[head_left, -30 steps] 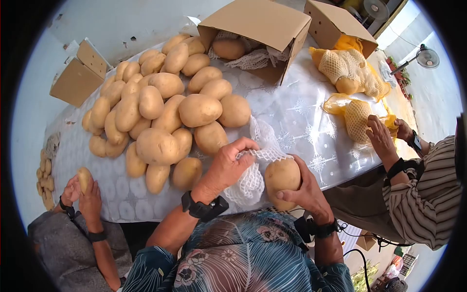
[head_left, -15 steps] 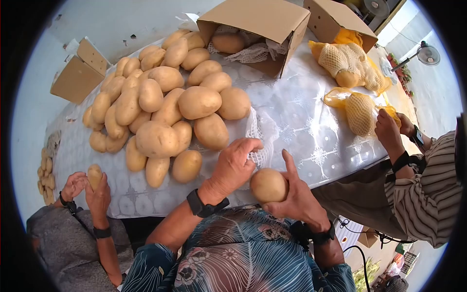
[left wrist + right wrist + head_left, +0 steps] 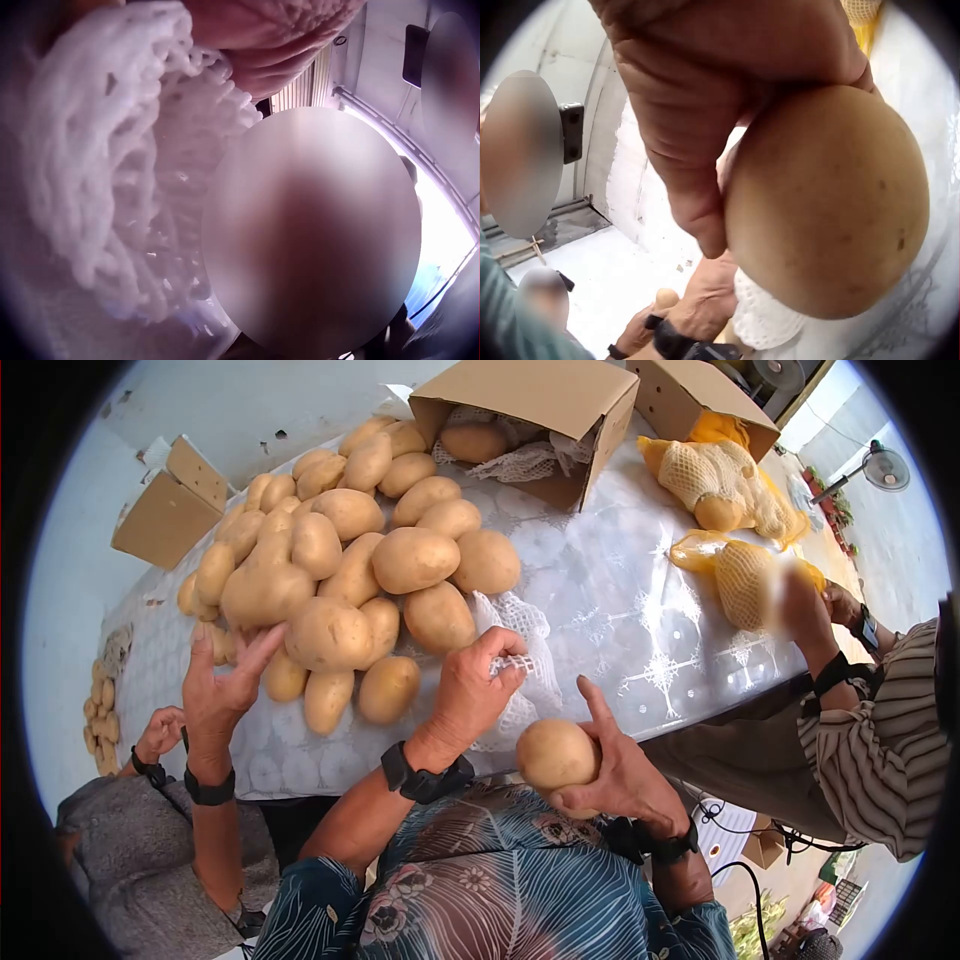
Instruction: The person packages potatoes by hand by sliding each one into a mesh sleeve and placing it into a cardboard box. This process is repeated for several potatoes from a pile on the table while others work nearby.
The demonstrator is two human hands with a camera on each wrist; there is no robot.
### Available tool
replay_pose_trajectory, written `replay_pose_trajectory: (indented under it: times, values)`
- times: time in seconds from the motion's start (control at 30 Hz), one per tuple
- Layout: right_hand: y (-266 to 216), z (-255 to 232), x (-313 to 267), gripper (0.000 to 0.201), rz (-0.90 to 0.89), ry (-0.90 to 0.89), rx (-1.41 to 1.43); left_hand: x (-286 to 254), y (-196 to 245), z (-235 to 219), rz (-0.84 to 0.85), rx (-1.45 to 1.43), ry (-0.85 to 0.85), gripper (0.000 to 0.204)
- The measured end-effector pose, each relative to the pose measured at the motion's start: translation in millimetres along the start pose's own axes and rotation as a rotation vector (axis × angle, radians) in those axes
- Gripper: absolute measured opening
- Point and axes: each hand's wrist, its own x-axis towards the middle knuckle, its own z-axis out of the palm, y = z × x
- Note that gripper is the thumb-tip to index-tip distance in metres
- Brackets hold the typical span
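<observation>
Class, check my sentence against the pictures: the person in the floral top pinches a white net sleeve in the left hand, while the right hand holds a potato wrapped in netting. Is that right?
Not quite: the potato in the right hand is bare, not wrapped, as the right wrist view shows. The left hand does pinch the white net sleeve.

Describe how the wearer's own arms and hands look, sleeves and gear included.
Left hand and right hand are both bare, without gloves. Each wrist wears a black strap; the left clearly carries a dark, boxy unit. Teal sleeves with fine pale lines leave the forearms bare.
</observation>
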Motion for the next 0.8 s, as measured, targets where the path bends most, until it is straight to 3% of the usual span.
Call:
replay_pose_trajectory:
  times: [0.17, 0.37, 0.57, 0.67, 0.73, 0.8]
  values:
    - [-2.3, 1.4, 15.1, 0.112, -0.049, 0.029, -0.179, -6.0, 6.2, -5.9, 0.058, 0.163, -0.169, 0.019]
    - [7.3, -0.6, 33.9, 0.094, -0.103, 0.077, -0.128, -4.8, 13.1, -22.6, 0.325, 0.284, -0.226, 0.023]
    - [4.8, 13.1, 60.9, 0.087, -0.324, 0.473, 0.129, -3.6, 25.2, -15.1, 0.493, 0.312, 0.13, 0.03]
    - [24.4, 21.3, 94.4, 0.087, -0.494, 0.625, 0.226, 1.6, 22.5, 0.4, 0.584, 0.299, 0.219, 0.031]
    - [46.8, 24.7, 115.6, 0.086, -0.575, 0.711, 0.159, 2.4, 16.3, 10.8, 0.604, 0.33, 0.18, 0.029]
    - [47.7, 23.1, 113.3, 0.078, -0.539, 0.645, 0.24, 2.6, 14.2, 13.6, 0.6, 0.334, 0.152, 0.027]
